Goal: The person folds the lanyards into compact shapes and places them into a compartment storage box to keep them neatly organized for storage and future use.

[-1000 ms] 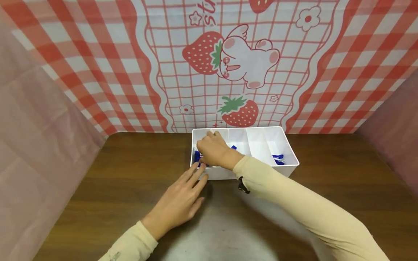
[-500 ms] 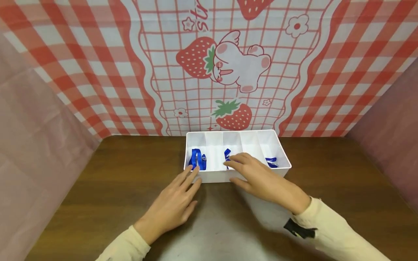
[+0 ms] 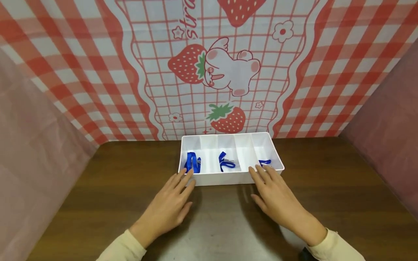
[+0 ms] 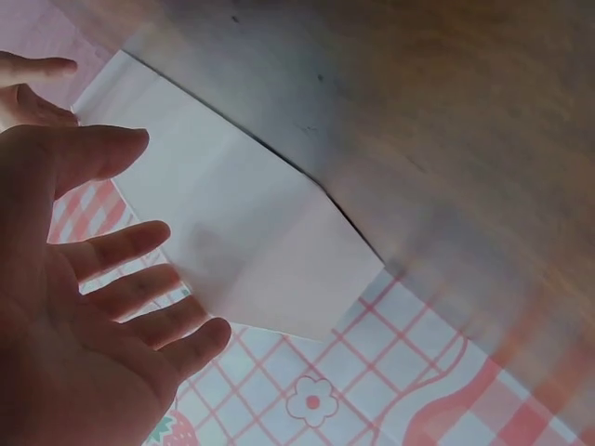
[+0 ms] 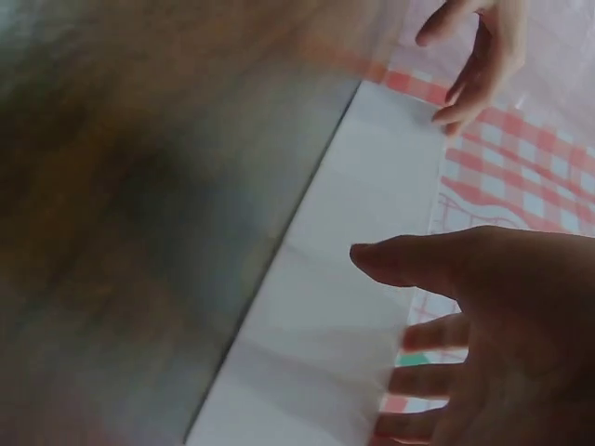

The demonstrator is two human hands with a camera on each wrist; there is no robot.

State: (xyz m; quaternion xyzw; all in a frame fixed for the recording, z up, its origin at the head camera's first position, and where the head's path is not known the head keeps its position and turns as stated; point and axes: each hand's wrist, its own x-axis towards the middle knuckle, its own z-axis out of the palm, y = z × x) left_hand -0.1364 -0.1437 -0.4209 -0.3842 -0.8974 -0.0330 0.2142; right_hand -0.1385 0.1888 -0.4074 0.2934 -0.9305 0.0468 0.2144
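A white divided box [image 3: 225, 178] stands on the table with several compartments. A folded blue lanyard [image 3: 192, 162] lies in its leftmost compartment. Another blue lanyard [image 3: 222, 156], with a metal clip, lies in the middle one. The third blue lanyard [image 3: 265, 162] sits in the rightmost, partly hidden by fingers. My left hand [image 3: 164, 206] has its fingertips right at the front left rim, fingers spread and relaxed. At the front right rim, my right hand [image 3: 281, 199] holds nothing, its fingers extended. Both wrist views show the box's plain front wall [image 4: 223, 195] beyond the fingers.
Behind the box hangs a red-and-white checked cloth [image 3: 225, 69] with strawberry prints. Pink cloth [image 3: 39, 156] borders the left side, and more pink cloth [image 3: 388, 130] the right. The brown wooden table [image 3: 107, 188] extends on both sides of the box.
My right hand has left the box's left end, passed over the middle and come to the front right rim. The lanyards in the left and middle compartments are now uncovered. The left hand stays near its corner.
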